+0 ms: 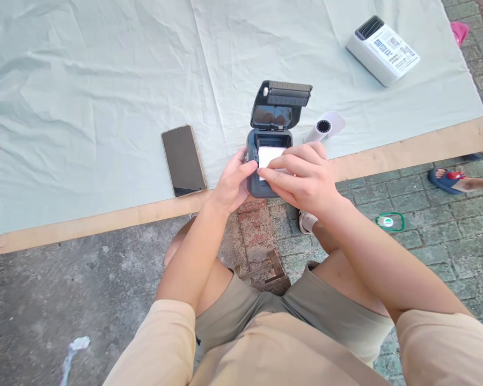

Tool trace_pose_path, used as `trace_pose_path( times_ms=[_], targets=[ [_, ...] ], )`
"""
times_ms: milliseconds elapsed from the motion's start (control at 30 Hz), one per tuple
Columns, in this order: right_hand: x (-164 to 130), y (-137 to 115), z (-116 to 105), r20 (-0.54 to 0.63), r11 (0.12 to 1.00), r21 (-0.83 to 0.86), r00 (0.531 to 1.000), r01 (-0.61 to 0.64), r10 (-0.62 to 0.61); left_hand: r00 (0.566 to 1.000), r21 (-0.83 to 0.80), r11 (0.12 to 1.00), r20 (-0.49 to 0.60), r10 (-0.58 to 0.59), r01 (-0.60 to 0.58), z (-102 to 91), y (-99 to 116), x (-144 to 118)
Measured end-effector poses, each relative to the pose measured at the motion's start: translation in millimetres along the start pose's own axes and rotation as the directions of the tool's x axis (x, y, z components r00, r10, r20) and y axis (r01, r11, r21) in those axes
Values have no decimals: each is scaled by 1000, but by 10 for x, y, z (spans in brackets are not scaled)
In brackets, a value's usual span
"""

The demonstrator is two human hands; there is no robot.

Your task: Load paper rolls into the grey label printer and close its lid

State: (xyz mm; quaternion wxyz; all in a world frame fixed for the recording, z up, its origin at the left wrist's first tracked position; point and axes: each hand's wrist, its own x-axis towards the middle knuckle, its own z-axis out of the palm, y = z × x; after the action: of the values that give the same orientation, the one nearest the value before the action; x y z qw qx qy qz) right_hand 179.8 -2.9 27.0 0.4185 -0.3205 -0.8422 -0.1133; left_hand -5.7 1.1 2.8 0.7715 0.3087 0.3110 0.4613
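A small dark grey printer (270,140) stands at the near edge of a cloth-covered board, its lid (284,102) flipped up and back. White paper (269,156) lies in its open bay. My left hand (234,182) grips the printer's left side. My right hand (301,177) reaches across the front, with its fingertips pinching the paper's near edge. A white paper roll (326,127) lies just right of the printer.
A phone (183,160) lies face up left of the printer on the pale green cloth (96,91). A white box-shaped device (382,51) sits at the far right. The wooden board's edge (104,221) runs in front. Another person's sandalled foot (451,179) rests on the paving at right.
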Motion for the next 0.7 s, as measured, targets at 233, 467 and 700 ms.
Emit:
trace_pose_path(
  times_ms=[233,467,700],
  targets=[
    [-35,-27,-25,69,985,171,997,-30,19,1000,45,999,-18,5,-4,9,28,-11],
    [43,106,-78,-26,785,315,823,-533,568,1000,113,993,20,24,-26,-87,-46,-7],
    [-46,411,135,258,428,535,623,-728,738,996,152,987,84,34,-46,-133,-57,-12]
  ],
)
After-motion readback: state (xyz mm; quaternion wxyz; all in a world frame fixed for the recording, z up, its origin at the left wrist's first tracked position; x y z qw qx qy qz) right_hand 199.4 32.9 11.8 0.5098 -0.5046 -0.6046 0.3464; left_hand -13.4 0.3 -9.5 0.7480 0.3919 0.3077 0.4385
